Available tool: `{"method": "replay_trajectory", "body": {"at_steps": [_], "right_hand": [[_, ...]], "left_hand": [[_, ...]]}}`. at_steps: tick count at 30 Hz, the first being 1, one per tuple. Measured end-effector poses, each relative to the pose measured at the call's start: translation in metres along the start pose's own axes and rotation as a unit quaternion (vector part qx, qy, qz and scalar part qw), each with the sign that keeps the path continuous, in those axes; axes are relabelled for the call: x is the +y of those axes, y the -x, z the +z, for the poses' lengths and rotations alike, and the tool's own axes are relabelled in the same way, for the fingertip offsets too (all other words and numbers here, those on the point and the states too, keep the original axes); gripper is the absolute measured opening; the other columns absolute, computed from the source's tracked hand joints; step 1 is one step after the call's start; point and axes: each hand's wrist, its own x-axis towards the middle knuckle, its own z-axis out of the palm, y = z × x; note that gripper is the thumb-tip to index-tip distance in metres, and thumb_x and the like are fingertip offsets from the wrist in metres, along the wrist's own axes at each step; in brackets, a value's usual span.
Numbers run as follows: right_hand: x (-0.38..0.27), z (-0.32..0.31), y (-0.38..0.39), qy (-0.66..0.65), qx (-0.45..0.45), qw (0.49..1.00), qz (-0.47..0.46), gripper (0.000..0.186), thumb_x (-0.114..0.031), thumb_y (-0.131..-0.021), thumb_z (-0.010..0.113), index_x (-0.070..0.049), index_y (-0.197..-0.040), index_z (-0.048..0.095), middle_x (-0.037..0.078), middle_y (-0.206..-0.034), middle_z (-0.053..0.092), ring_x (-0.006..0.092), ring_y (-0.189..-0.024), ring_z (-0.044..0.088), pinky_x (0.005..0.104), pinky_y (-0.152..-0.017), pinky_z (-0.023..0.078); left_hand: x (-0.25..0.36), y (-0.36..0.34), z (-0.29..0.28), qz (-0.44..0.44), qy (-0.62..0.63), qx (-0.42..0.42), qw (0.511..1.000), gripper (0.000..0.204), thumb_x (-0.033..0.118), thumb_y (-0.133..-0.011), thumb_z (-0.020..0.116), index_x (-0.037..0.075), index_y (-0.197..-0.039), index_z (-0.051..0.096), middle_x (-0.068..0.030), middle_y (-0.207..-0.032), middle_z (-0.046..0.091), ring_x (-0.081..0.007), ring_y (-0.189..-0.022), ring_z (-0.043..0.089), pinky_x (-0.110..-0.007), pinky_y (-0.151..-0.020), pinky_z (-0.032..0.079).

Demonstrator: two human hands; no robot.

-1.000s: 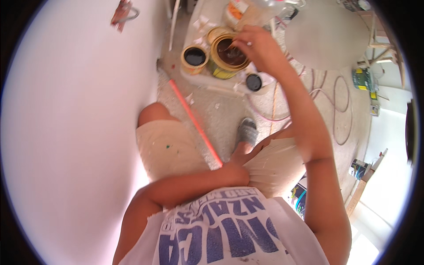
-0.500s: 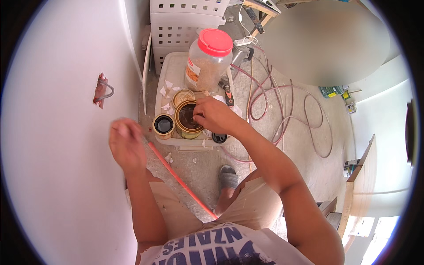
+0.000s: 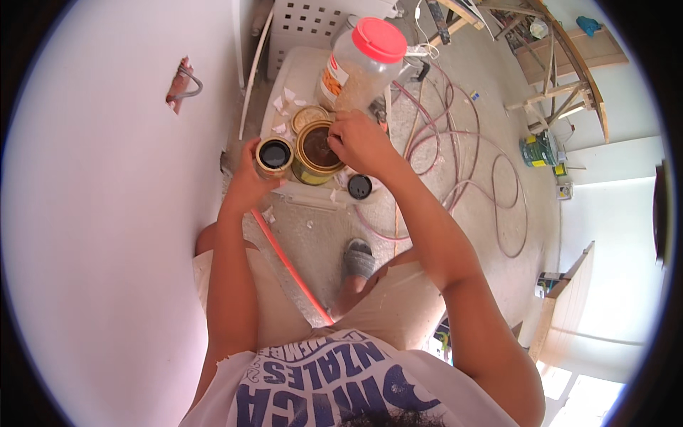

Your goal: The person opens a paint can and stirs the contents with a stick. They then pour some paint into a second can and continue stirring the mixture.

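Note:
My left hand [image 3: 247, 183] grips a small open tin [image 3: 274, 156] of dark liquid at its side. My right hand [image 3: 361, 141] rests on the rim of a larger open can [image 3: 313, 154] of brown liquid beside it; whether its fingers pinch anything is hidden. Both cans stand on a white board [image 3: 304, 71] on the floor. A loose round lid [image 3: 309, 117] lies just behind the large can, and a small black cap [image 3: 359, 186] lies in front of it.
A big clear plastic jar with a red lid [image 3: 363, 62] stands behind the cans. A white perforated crate [image 3: 316, 20] is at the back. Hoses [image 3: 455, 164] coil over the dusty floor on the right. A red-edged straightedge [image 3: 288, 267] lies by my knees. The white wall [image 3: 107, 213] is on the left.
My left hand has come forward from near my knee to the small tin and taken hold of it. My right hand stays at the large can. The view has tilted further forward.

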Motion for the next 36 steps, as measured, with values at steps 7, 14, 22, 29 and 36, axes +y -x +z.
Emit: {"method": "replay_trajectory", "body": {"at_steps": [7,14,22,29,36], "right_hand": [[-0.001,-0.002,-0.005,-0.022,0.032,0.999,-0.008,0.016,-0.015,-0.091,0.069,-0.001,-0.093,0.077,0.016,-0.092,0.066,0.037,-0.095,0.064,0.0462,-0.085,0.051],[-0.001,-0.007,-0.003,-0.076,0.027,0.997,-0.006,0.017,-0.016,-0.09,0.07,-0.001,-0.093,0.077,0.016,-0.092,0.067,0.0359,-0.094,0.065,0.0458,-0.084,0.051],[-0.005,-0.013,0.0,-0.128,0.001,0.992,0.011,0.016,-0.013,-0.092,0.067,0.0,-0.09,0.076,0.016,-0.094,0.068,0.0376,-0.095,0.065,0.0467,-0.085,0.051],[-0.001,-0.01,0.0,-0.095,-0.01,0.995,0.005,0.014,-0.012,-0.091,0.068,0.0,-0.091,0.076,0.016,-0.093,0.067,0.038,-0.095,0.065,0.0467,-0.085,0.051],[0.0,-0.015,-0.001,-0.064,-0.06,0.996,0.027,0.014,-0.012,-0.09,0.068,0.0,-0.092,0.076,0.015,-0.093,0.067,0.0369,-0.095,0.066,0.046,-0.084,0.052]], "left_hand": [[0.005,-0.006,0.013,-0.003,0.057,0.02,0.998,0.085,0.003,-0.067,0.093,0.004,-0.14,0.051,-0.0096,-0.128,0.068,-0.0223,-0.121,0.065,-0.036,-0.105,0.05],[0.026,-0.004,0.009,0.008,0.03,0.047,0.998,0.072,0.004,-0.07,0.09,0.004,-0.134,0.058,-0.0091,-0.123,0.071,-0.0221,-0.116,0.068,-0.035,-0.102,0.051],[0.042,-0.005,0.002,0.027,0.025,0.099,0.994,0.077,0.008,-0.071,0.092,0.002,-0.139,0.055,-0.011,-0.125,0.07,-0.0239,-0.118,0.067,-0.037,-0.103,0.051],[0.055,-0.005,0.0,0.06,0.01,0.141,0.988,0.078,0.011,-0.071,0.093,0.002,-0.139,0.055,-0.0128,-0.129,0.065,-0.0258,-0.122,0.065,-0.038,-0.106,0.049],[0.054,-0.004,0.001,0.09,-0.008,0.152,0.984,0.076,0.011,-0.071,0.093,0.002,-0.137,0.055,-0.0145,-0.127,0.065,-0.0289,-0.121,0.064,-0.04,-0.106,0.049]]}}
